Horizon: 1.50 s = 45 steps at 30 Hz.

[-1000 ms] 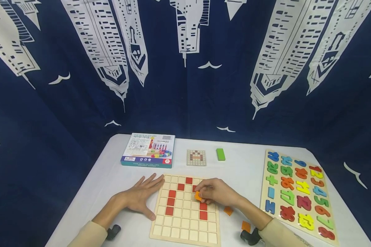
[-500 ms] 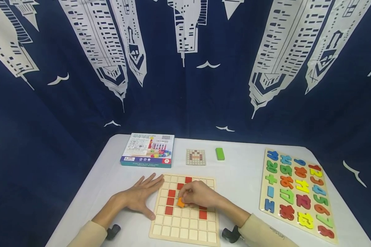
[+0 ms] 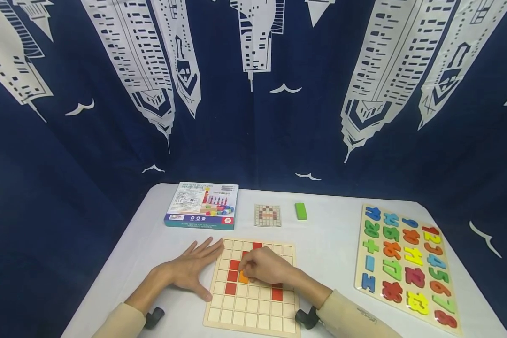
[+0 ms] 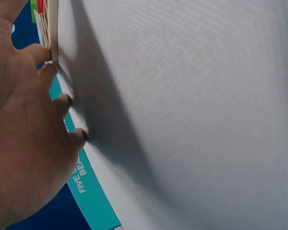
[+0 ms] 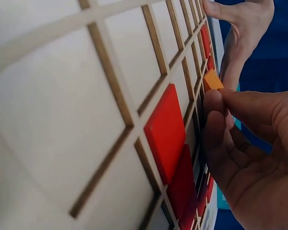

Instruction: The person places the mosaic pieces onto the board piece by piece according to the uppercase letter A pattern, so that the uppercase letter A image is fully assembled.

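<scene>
A wooden grid board (image 3: pixel 252 306) lies on the white table, with several red tiles (image 3: pixel 230 288) set in its squares. My right hand (image 3: pixel 265 265) is over the middle of the board and pinches an orange tile (image 3: pixel 243 277) just right of the left red column. Seen from the right wrist, the orange tile (image 5: pixel 212 80) is tilted between thumb and fingertips. My left hand (image 3: pixel 190 271) lies with fingers spread, thumb and fingertips along the board's left edge. The right hand and forearm cover some of the red tiles.
Behind the board are a toy box (image 3: pixel 202 206), a small pattern card (image 3: pixel 267 215) and a green block (image 3: pixel 301 211). A number puzzle board (image 3: pixel 405 263) lies at the right. Dark wrist-camera parts (image 3: pixel 307 318) sit by the right cuff.
My right hand has carried the orange tile leftward and lower onto the board, beside the left red column. Two orange tiles right of the board became covered by the arm. My left hand stayed put.
</scene>
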Tool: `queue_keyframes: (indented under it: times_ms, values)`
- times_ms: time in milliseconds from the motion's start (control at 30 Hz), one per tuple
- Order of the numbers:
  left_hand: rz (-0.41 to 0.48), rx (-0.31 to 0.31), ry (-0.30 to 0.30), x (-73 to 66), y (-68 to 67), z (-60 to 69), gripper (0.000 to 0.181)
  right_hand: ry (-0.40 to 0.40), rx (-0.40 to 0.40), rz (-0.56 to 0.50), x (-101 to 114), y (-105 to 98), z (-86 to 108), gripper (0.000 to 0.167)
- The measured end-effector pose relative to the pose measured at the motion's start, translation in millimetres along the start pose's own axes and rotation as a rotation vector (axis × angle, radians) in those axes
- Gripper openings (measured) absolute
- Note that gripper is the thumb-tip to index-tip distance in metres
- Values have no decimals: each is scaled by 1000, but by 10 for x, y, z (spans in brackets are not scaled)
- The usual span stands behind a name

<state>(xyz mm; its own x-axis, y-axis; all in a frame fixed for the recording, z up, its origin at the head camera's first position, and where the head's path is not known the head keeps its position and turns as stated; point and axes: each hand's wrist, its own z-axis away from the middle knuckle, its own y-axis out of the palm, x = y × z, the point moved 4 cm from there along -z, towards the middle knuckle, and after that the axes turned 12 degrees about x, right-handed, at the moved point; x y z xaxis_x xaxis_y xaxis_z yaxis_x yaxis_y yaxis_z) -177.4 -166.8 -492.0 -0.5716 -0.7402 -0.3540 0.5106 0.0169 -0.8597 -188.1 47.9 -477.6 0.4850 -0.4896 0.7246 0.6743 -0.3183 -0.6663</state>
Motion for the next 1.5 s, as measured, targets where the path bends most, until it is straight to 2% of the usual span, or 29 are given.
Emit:
queue_keyframes:
  times_ms: [167,400,700,1267,1500]
  values:
    - [-2,-1,7,5,7,-1,127,29,16,5,24,5,-7,13]
    - [-12,-8,6,6,8,4,127,45,-1,90,69,8,-28,7]
    - [-4,-11,7,8,25,5,128,12,-26,165,78,23,-35,7]
    - [-9,-12,12,4,3,1,127,51,6,120,1,9,-82,8]
    - [-10,-14,15,7,-2,-12,127,-17,26,117,-2,-99,-45,9]
